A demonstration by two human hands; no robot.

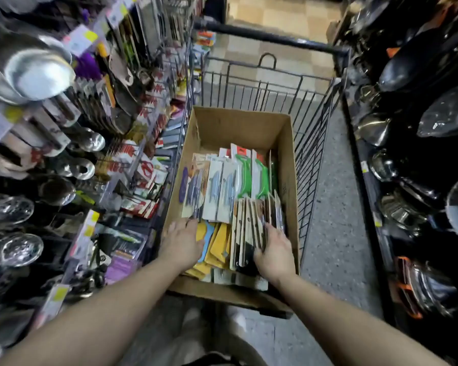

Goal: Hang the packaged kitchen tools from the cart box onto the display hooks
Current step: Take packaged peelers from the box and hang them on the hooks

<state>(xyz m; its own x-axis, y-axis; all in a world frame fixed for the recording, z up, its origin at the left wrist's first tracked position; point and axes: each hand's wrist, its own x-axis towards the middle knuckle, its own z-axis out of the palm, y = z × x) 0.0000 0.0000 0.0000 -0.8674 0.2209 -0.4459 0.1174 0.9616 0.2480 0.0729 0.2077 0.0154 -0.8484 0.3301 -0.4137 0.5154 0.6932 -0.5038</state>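
Observation:
A cardboard box [249, 125] stands in a wire cart [315, 122] and holds several carded kitchen tools: grey knife packs [217, 188], green-handled packs [251, 175], yellow packs [220, 244] and an upright row of tan-backed cards [251, 223]. My left hand [183, 241] reaches into the box's near left corner, fingertips on the bottom edge of the grey knife packs. At the near right, my right hand [273, 249] has its fingers curled around the upright tan-backed cards. The display hooks [111, 107] on the left carry hanging packaged utensils.
Metal ladles and skimmers [24, 72] hang along the left shelving. Dark pans and steel pots [421, 143] fill the right shelving. The aisle floor [333, 233] runs between cart and right shelves. The cart's black bar [270, 38] lies at the far end.

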